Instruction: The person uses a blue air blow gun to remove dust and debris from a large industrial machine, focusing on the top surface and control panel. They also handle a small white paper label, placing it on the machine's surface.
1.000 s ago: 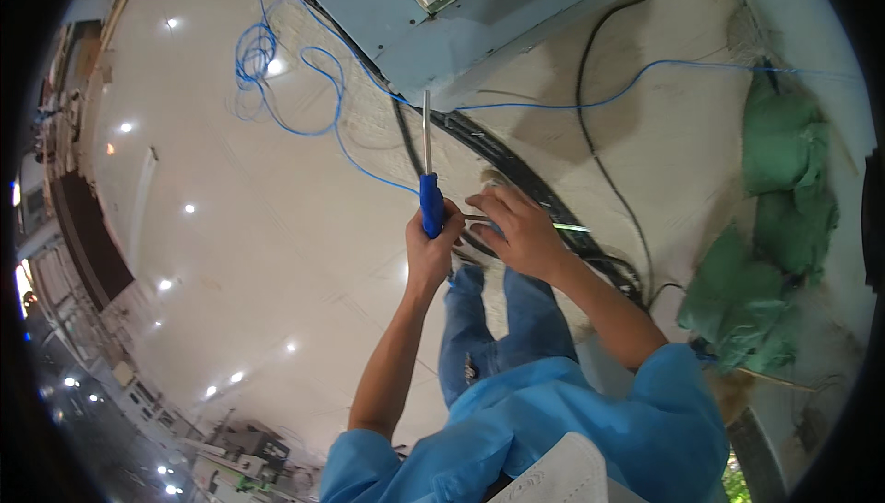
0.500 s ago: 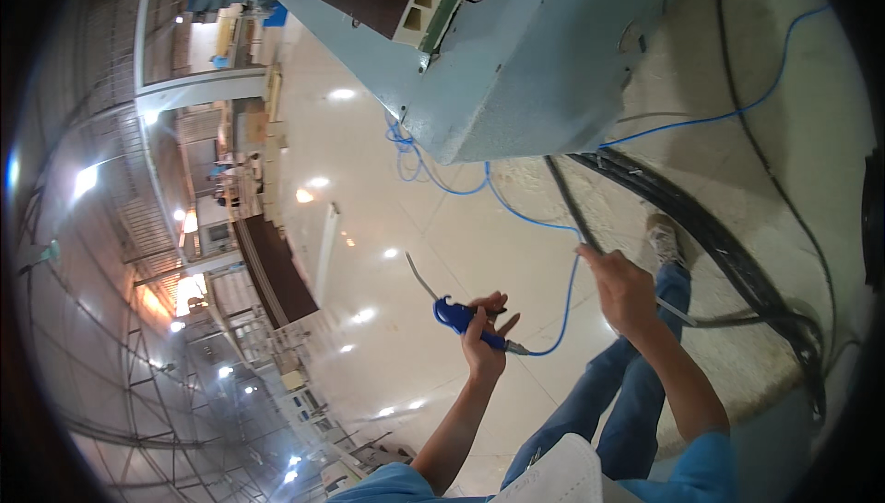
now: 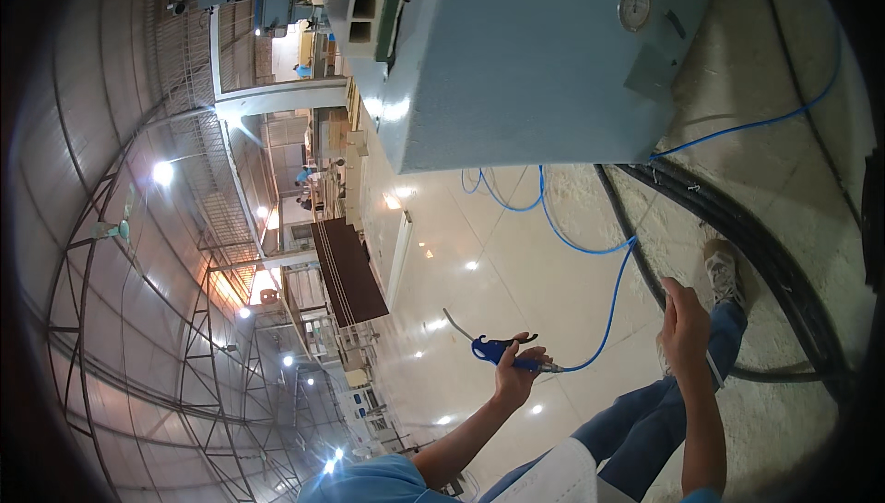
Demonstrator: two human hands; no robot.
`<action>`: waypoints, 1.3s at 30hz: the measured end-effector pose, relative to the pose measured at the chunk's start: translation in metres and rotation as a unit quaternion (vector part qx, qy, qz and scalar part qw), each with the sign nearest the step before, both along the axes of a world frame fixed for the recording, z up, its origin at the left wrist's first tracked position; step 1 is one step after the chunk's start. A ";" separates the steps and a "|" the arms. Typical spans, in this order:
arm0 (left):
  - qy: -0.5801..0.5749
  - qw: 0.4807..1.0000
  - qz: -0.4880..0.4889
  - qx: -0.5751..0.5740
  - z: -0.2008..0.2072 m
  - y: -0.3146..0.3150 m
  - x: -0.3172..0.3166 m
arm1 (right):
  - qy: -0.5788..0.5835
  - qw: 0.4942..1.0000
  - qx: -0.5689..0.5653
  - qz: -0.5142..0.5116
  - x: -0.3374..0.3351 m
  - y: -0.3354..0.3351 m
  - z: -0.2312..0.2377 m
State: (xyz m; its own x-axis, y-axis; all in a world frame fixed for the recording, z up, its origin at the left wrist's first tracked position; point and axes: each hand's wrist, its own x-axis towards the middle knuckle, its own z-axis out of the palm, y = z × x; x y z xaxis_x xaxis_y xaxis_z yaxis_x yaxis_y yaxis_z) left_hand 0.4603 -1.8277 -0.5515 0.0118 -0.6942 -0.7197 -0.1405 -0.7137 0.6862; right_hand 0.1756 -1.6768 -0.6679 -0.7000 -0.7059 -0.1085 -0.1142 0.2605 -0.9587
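Observation:
My left hand (image 3: 518,369) is wrapped round a blue air blow gun (image 3: 495,350), which has a thin, bent metal nozzle pointing up and to the left. From the gun's rear fitting a slim blue air hose (image 3: 610,326) curves up towards the machine. My right hand (image 3: 685,326) is held to the right over my legs, its fingers curled together. A pale, narrow edge shows beside its wrist, but what the fingers hold, if anything, is hidden. Behind that hand runs a thick black hose (image 3: 619,208) on the floor.
A large blue-grey machine housing (image 3: 525,70) with a round gauge (image 3: 634,7) stands ahead. Thick black cables (image 3: 737,217) curve over the dusty floor near my shoe (image 3: 724,268). Dark brown panels (image 3: 350,272) lie farther left, with workbenches beyond.
The view has turned, so the machine and floor sit farther right. Both hands appear lower and to the right. The blow gun stays in my left hand, its nozzle now seen shorter.

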 end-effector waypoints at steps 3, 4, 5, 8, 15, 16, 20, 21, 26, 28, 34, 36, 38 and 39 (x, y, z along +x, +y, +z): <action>-0.007 1.000 -0.005 0.007 -0.009 0.000 -0.002 | 0.009 1.000 -0.017 -0.017 -0.004 0.004 -0.016; -0.012 1.000 -0.011 0.010 -0.013 0.000 -0.003 | 0.019 0.999 -0.025 -0.031 -0.007 0.004 -0.020; -0.017 1.000 -0.017 0.014 -0.015 0.000 -0.003 | 0.028 0.998 -0.033 -0.045 -0.010 0.004 -0.023; -0.004 1.000 -0.025 0.018 -0.020 0.000 -0.005 | 0.062 0.996 -0.033 -0.047 -0.027 0.001 -0.023; -0.024 0.998 -0.050 -0.033 -0.001 0.006 -0.009 | 0.106 0.981 -0.082 -0.139 -0.110 -0.044 0.082; -0.037 0.996 -0.071 -0.043 0.005 0.008 -0.010 | 0.058 0.981 -0.113 -0.146 -0.123 -0.054 0.109; -0.063 0.988 -0.131 -0.048 0.031 0.013 -0.021 | -0.123 0.956 -0.226 -0.139 -0.177 -0.115 0.222; -0.071 0.986 -0.146 -0.044 0.037 0.014 -0.024 | -0.133 0.959 -0.225 -0.110 -0.192 -0.132 0.247; -0.057 0.983 -0.163 -0.060 0.063 0.013 -0.042 | -0.145 0.979 -0.145 0.009 -0.262 -0.229 0.322; -0.063 0.985 -0.151 -0.057 0.073 0.012 -0.050 | -0.170 0.979 -0.109 0.021 -0.280 -0.255 0.329; -0.062 0.992 -0.101 -0.044 0.082 0.006 -0.063 | -0.239 0.965 -0.103 0.040 -0.306 -0.284 0.311; -0.073 0.992 -0.092 -0.040 0.080 0.004 -0.063 | -0.262 0.958 -0.106 0.044 -0.309 -0.286 0.306; -0.073 0.994 -0.078 -0.039 0.077 0.005 -0.060 | -0.276 0.954 -0.105 0.042 -0.310 -0.287 0.303; -0.078 0.994 -0.074 -0.033 0.076 0.005 -0.059 | -0.270 0.957 -0.104 0.039 -0.310 -0.288 0.304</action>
State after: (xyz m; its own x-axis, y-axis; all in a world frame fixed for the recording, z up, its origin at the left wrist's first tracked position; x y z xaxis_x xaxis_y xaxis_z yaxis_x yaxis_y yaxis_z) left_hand 0.4012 -1.8228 -0.4754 0.0142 -0.7423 -0.6699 -0.3493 -0.6314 0.6923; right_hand -0.1349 -1.9648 -0.3641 -0.5259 -0.7991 -0.2914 0.4007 0.0695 -0.9136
